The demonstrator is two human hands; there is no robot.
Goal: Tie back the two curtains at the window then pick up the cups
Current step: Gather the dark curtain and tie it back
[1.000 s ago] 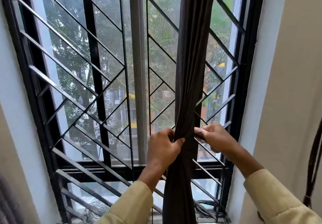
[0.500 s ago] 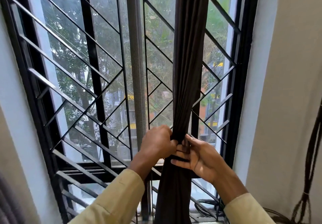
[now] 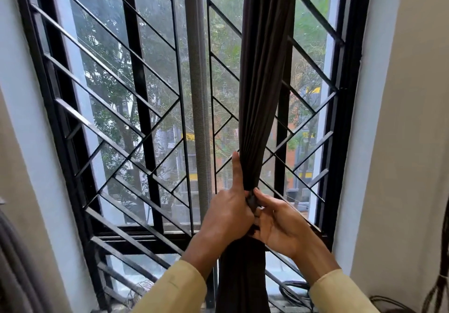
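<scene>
The dark brown curtain [image 3: 262,93] hangs bunched in front of the window grille [image 3: 136,108]. The left hand [image 3: 227,213] squeezes it, thumb up. The right hand [image 3: 279,222] pinches its tie band [image 3: 251,202].

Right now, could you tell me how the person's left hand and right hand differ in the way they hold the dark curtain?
The left hand shows its back and wraps the gathered curtain from the left with its thumb pointing up along the fabric; the right hand shows its palm side, fingers bent in. The left hand sits slightly higher; the right hand works lower, at the pinched waist. Both touch the curtain at the same bunched spot, and both arms wear pale yellow sleeves.
</scene>
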